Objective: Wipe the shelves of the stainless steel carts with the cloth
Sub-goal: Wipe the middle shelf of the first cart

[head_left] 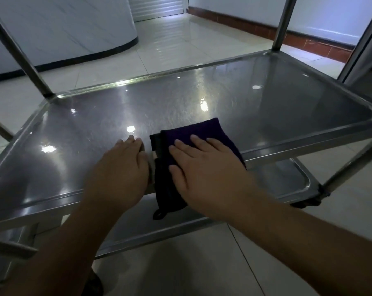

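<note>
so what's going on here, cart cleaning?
Yes. A person is wiping the middle shelf of a stainless steel cart. The right hand presses flat on a dark purple cloth near the shelf's front edge, part of the cloth hanging over the rim. The left hand rests on the shelf just beside the cloth. A lower shelf shows underneath.

The cloth (193,146) lies on the shelf (266,99) of the cart, at its near edge, with part of it hanging over the rim. The right hand (204,174) rests flat on the cloth. The left hand (118,169) lies on the shelf just left of the cloth. A lower shelf (287,180) sits beneath. Posts (283,24) rise from the far corners.
</note>
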